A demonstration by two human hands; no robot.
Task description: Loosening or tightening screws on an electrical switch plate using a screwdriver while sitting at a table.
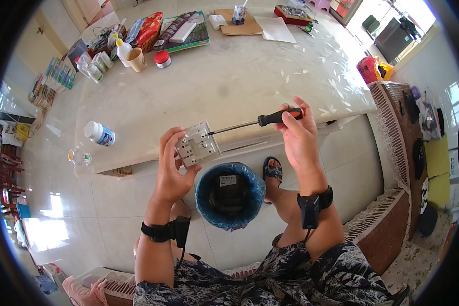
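Note:
My left hand (171, 164) holds a square white wall socket (197, 146) up by its left edge, its back side with metal parts facing me. My right hand (297, 133) grips the black and red handle of a screwdriver (260, 121). The thin metal shaft points left and its tip touches the upper right part of the socket. Both hands hover over the near edge of a pale marble table (229, 81). Each wrist wears a black strap with a small device.
A bin with a blue liner (229, 194) stands on the floor between my knees. A white pill bottle (99, 133) lies near the table's left edge. Bottles, a paper cup (136, 59), a red-lidded jar (162, 58), boxes and papers crowd the far side. A wicker sofa (398, 153) is at right.

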